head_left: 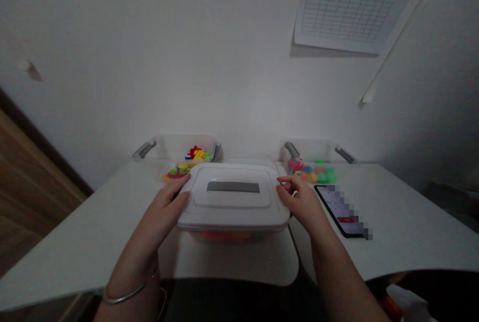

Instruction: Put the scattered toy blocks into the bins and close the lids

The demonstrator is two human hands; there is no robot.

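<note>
A clear plastic box with a white lid [232, 197] and a grey handle [232, 187] sits on the white table [93, 232] in front of me. Something orange shows through its front wall. My left hand [168, 205] grips the box's left side, fingers curled at the lid's edge. My right hand [297, 202] holds the right side in the same way, fingers bent against the lid. A metal bangle [123, 294] circles my left wrist.
An open clear bin [179, 155] with red, yellow and green pieces stands at the back left. A second bin [316, 160] holding several coloured pieces stands at the back right. A phone [340, 210] lies right of the box. A printed chart [352, 3] hangs on the wall.
</note>
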